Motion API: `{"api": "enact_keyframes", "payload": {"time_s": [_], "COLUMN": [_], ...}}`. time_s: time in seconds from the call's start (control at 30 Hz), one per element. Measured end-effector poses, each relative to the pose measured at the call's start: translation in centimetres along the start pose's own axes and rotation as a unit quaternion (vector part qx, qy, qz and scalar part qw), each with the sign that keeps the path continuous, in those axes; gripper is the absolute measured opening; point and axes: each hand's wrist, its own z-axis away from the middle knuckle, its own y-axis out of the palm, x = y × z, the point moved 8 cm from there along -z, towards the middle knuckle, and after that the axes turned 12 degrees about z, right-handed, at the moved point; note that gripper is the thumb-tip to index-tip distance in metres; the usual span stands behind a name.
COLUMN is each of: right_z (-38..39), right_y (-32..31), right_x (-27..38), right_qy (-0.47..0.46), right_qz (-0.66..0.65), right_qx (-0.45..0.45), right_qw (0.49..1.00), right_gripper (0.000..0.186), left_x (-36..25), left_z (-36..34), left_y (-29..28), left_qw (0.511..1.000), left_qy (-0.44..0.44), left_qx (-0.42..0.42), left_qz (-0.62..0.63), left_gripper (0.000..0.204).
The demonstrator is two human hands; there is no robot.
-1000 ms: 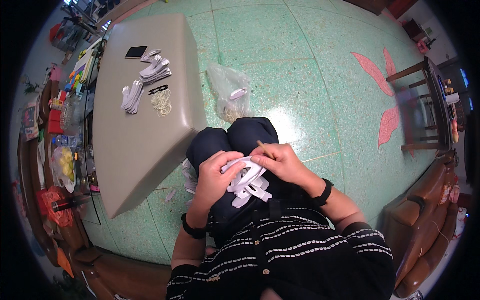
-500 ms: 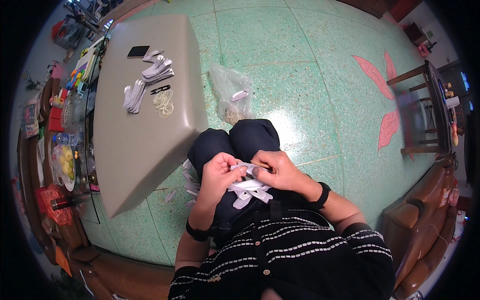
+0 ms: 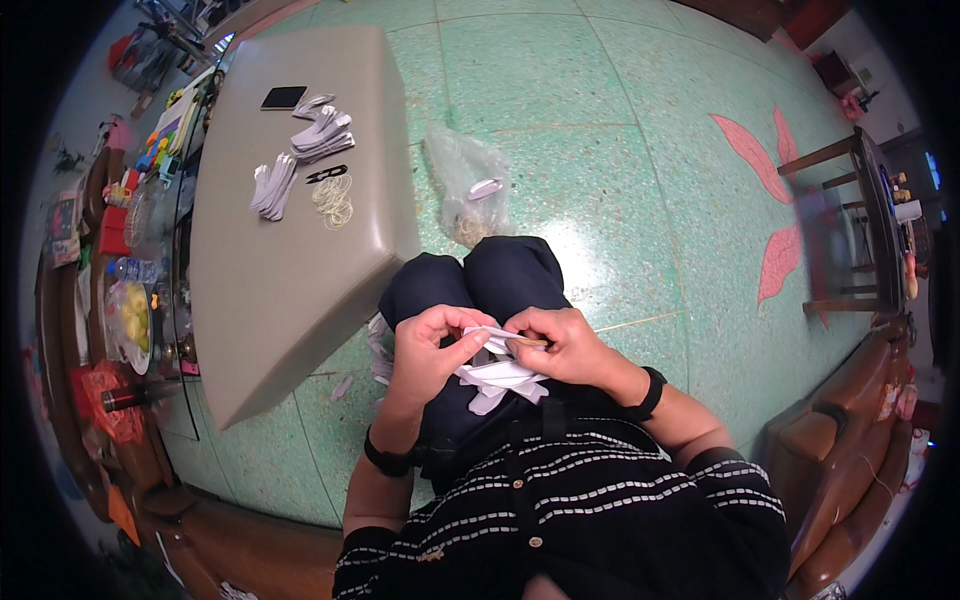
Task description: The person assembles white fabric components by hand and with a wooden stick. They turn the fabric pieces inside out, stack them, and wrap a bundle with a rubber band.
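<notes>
Above my lap, a small white strip of fabric or paper (image 3: 487,331) is pinched between both hands. My left hand (image 3: 432,345) grips its left end with thumb and fingers. At its right end my right hand (image 3: 563,345) is closed on the strip, with a thin wooden stick (image 3: 532,342) also held in its fingers. Just beneath, a loose heap of similar white strips (image 3: 497,376) rests on my dark trousers. What the fingertips do on the strip's underside is hidden.
Left of my knees stands a beige padded bench (image 3: 300,270). On it lie bundled white strips (image 3: 323,135), black thread snips (image 3: 326,174), cream loops of string (image 3: 333,203) and a phone (image 3: 284,98). A clear plastic bag (image 3: 468,180) sits on the green floor beyond my knees.
The stick in my right hand has turned from pointing up and left to lying across the fingers toward the right. The strip has tilted between my hands. My view has shifted slightly.
</notes>
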Motion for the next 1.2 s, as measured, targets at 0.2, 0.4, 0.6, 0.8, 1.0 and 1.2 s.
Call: {"api": "enact_keyframes", "payload": {"time_s": [0.2, 0.4, 0.6, 0.8, 1.0, 1.2], "right_z": [-0.1, -0.6, -2.0, -2.2, -3.1, -2.1], "right_y": [-0.4, -0.1, 0.5, 0.0, 0.2, -0.8], "right_x": [1.3, 0.9, -1.7, -5.9, -5.4, -2.4], "right_qy": [-0.074, -0.006, 0.089, 0.161, 0.144, 0.093], "right_qz": [0.007, 0.018, -0.012, -0.132, -0.103, 0.034], "right_qx": [-0.055, 0.012, 0.144, 0.135, 0.076, -0.026], "right_qw": [0.996, 1.000, 0.986, 0.969, 0.981, 0.995], "right_gripper": [0.012, 0.014, 0.017, 0.017, 0.021, 0.023], "left_x": [-1.1, 0.1, 1.6, 3.7, 3.1, 3.4], "left_z": [-0.7, -0.9, -1.1, -0.2, -0.1, 0.6], "left_y": [0.4, 0.1, 0.1, -1.2, -0.8, -1.1], "left_qw": [0.999, 0.999, 0.990, 0.969, 0.978, 0.987], "left_qy": [0.029, -0.042, -0.122, -0.238, -0.149, -0.119], "left_qx": [0.031, 0.013, 0.065, 0.050, 0.018, -0.075], "left_qz": [-0.012, 0.008, -0.034, -0.050, -0.142, -0.082], "left_gripper": [0.009, 0.011, 0.025, 0.015, 0.010, 0.009]}}
